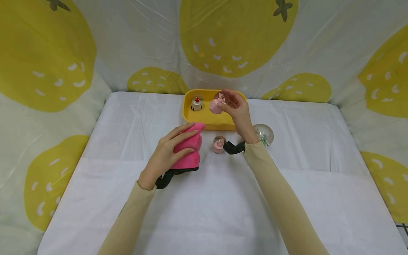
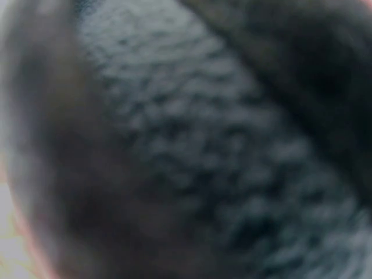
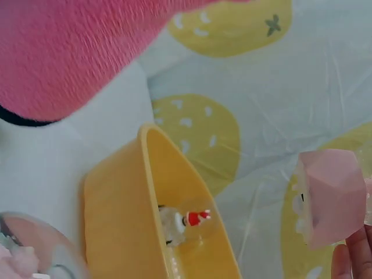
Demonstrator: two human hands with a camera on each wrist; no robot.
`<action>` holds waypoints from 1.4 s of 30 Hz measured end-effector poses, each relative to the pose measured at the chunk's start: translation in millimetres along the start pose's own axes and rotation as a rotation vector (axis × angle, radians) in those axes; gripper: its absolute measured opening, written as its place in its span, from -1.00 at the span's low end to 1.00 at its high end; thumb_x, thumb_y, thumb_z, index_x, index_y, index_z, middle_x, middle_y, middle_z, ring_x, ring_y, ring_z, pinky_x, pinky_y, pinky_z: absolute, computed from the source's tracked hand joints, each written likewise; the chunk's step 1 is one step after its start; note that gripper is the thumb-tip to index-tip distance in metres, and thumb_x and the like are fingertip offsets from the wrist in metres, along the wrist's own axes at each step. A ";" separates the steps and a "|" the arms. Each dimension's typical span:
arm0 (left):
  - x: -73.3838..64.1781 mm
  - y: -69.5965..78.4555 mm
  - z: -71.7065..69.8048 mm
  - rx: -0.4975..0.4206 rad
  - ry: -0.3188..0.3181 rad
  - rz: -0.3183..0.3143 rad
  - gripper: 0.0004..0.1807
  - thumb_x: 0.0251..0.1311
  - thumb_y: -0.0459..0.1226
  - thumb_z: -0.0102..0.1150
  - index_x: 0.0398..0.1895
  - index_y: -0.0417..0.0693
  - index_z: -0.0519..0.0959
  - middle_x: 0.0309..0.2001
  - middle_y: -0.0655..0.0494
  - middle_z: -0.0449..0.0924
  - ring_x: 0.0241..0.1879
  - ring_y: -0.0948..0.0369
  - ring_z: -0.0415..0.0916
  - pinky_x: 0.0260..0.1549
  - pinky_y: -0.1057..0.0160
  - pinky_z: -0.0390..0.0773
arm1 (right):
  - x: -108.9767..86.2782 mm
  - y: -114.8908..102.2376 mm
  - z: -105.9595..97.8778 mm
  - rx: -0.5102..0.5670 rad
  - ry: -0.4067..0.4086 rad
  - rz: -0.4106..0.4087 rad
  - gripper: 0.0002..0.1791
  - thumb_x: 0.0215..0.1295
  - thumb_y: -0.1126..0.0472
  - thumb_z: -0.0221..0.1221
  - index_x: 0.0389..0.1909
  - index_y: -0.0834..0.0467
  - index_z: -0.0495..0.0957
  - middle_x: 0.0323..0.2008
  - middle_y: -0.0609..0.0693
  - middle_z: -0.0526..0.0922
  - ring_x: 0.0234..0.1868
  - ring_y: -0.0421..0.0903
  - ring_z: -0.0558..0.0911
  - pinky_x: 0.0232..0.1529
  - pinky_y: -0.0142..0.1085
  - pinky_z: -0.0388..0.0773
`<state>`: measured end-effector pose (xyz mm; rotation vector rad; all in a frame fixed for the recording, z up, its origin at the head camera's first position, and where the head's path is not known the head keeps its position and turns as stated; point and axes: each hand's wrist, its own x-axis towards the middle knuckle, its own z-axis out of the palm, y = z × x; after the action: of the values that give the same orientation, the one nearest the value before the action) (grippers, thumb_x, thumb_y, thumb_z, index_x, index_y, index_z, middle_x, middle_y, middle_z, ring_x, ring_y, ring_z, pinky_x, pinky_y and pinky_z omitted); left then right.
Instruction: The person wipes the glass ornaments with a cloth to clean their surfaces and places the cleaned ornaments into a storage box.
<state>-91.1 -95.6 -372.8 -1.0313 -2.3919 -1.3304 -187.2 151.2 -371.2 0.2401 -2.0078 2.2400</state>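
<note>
Gripping cloth (image 1: 188,161) in left hand (image 1: 165,150), pinching globe (image 1: 216,106) in right hand (image 1: 239,111), above yellow tray (image 1: 220,124), with another globe (image 1: 196,103) standing inside.

White cloth (image 1: 89,198) covers the worktop (image 1: 334,209), with shallow creases and a fold line across it. Patterned sheeting (image 1: 153,42) stands behind and along both sides, white with large and small yellow fruit prints (image 1: 239,28). The prints bear curved white marks; two show dark stems (image 1: 282,10). A dark wire grid (image 1: 404,226) partly shows at lower right.
</note>
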 end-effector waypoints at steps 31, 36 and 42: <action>-5.1 -3.3 1.8 -0.027 -0.006 0.007 -0.42 0.02 -0.38 0.40 0.20 -0.11 0.52 0.30 0.04 0.33 0.24 0.12 0.31 0.11 0.18 0.45 | 61.3 61.5 11.0 -0.106 0.038 0.188 -0.53 0.33 0.40 0.12 0.26 0.29 0.36 0.22 0.12 0.42 0.16 -0.02 0.39 0.22 -0.38 0.31; -5.5 -3.7 2.5 -0.038 -0.017 -0.008 -0.42 0.03 -0.38 0.39 0.20 -0.11 0.52 0.30 0.04 0.33 0.23 0.11 0.32 0.11 0.18 0.45 | 64.6 66.8 9.0 -0.132 0.016 0.217 -0.53 0.34 0.40 0.12 0.26 0.27 0.36 0.22 0.11 0.42 0.19 -0.02 0.39 0.23 -0.37 0.31; -6.2 -4.1 3.4 -0.043 -0.025 -0.011 -0.42 0.03 -0.38 0.39 0.20 -0.11 0.51 0.29 0.04 0.33 0.22 0.11 0.33 0.11 0.18 0.44 | 68.3 70.9 8.4 -0.178 0.001 0.268 -0.52 0.33 0.36 0.15 0.27 0.23 0.36 0.24 0.07 0.42 0.22 -0.04 0.37 0.25 -0.35 0.29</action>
<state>-88.8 -97.2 -380.5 -1.0530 -2.4005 -1.3861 -267.8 134.1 -425.8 -0.0516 -2.3437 2.1807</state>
